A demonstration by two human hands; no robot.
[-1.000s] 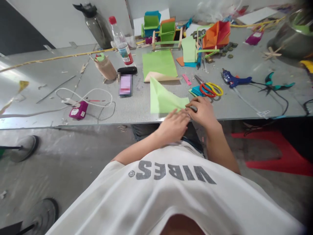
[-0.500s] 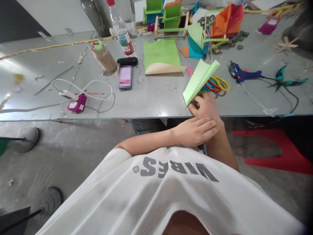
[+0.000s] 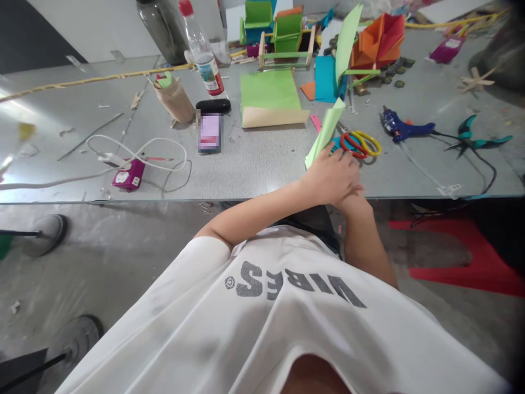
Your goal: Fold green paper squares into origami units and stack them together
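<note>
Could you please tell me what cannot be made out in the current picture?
All in the head view:
Right hand: fingers hidden behind the left hand, so its grip is unclear.
Folded light green paper: lower end covered by the left hand.
Scissors: blade tips hidden behind that paper.
Dark bottle: top cut off by the upper edge.
Phone: screen masked by pixelation.
Clear bottle: label print too small.

Right hand (image 3: 354, 197) mostly hidden beneath left hand (image 3: 334, 174), phone (image 3: 210, 130) pixelated, dark bottle (image 3: 164, 33) cropped at top
</note>
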